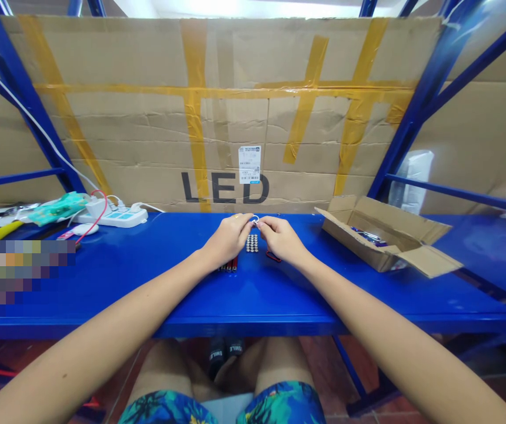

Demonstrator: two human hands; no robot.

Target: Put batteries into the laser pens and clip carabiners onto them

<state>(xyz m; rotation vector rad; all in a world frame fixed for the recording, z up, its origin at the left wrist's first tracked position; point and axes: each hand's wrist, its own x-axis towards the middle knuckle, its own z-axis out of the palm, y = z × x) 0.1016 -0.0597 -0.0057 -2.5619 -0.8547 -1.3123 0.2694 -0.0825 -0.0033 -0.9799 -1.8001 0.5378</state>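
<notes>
My left hand [232, 237] and my right hand [282, 240] meet above the far middle of the blue table. Between their pinched fingertips is a small silver key ring [256, 218], gripped from both sides. Just below it, small round silver pieces that look like button cells [252, 243] lie in neat rows. Several slim red tubes with metal ends [230, 265] lie side by side, partly hidden by my left hand. Under my right hand a red carabiner-like loop [273, 255] rests on the table, its upper part covered.
An open cardboard box [363, 247] with small metal and dark items stands at the right. On the left are a white power strip [123, 217], a green plastic bag [61, 208] and a red cable [98, 217]. A large taped carton [147, 129] walls off the back.
</notes>
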